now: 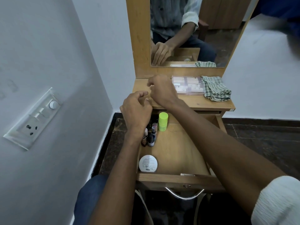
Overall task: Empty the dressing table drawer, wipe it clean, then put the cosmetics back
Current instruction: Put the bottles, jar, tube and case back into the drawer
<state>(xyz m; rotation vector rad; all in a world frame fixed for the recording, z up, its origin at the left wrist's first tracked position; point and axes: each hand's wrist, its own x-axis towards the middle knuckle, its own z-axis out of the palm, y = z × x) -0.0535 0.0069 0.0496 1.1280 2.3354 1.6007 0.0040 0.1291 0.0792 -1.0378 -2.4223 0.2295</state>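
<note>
Your left hand (136, 109) and right hand (160, 90) float in the middle of the frame, fingers curled; I cannot tell if either grip holds anything. Below them the drawer (177, 177) is open. A green jar (163, 121), small bottles (150, 135) and a round white tin (148, 163) sit along its left side. A clear case (189, 86) and checked cloth (215, 88) lie on the worktop (194, 102), upper right.

At frame centre the drawer (178, 179) is standing open below the tabletop (194, 102). Bottles (151, 137) and a tall jar (163, 121) are crowding its upper-left corner; a round compact (148, 163) is lying lower left. On the tabletop, a palette (188, 85) is sitting left of a cloth (215, 88).
</note>
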